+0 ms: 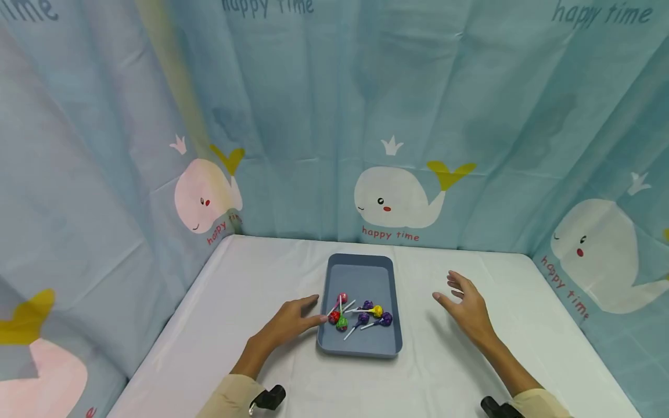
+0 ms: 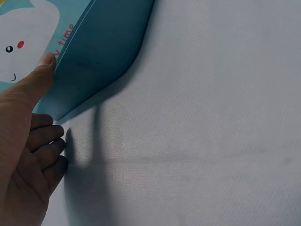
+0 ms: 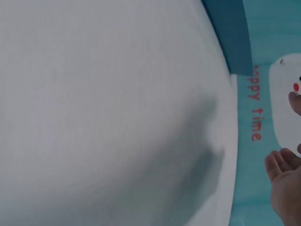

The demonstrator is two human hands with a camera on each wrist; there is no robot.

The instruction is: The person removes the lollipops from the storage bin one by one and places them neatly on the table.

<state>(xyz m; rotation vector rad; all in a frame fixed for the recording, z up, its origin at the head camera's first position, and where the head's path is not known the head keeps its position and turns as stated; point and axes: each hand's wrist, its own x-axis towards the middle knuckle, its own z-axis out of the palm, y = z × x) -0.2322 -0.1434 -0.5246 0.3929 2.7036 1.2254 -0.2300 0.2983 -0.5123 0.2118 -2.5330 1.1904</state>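
Note:
A blue-grey tray [image 1: 360, 273] lies on the white-covered table in the head view, with several lollipops in its nearer half. A red lollipop [image 1: 334, 317], a green lollipop [image 1: 342, 324] and a pink lollipop [image 1: 342, 298] are grouped at the left. To their right lie a yellow lollipop [image 1: 377, 312] and some purple ones, such as a purple lollipop [image 1: 386, 319]. My left hand [image 1: 288, 321] is at the tray's left side, thumb tip right at the rim, fingers loosely bent outside it. Well to the right of the tray, my right hand [image 1: 469, 310] hovers with fingers apart, holding nothing.
The white tablecloth [image 1: 444, 371] spreads around the tray. A blue curtain [image 1: 313, 191] printed with whales hangs behind the table and along both sides. Dark wrist devices, such as a black camera mount [image 1: 269, 398], sit at both sleeves.

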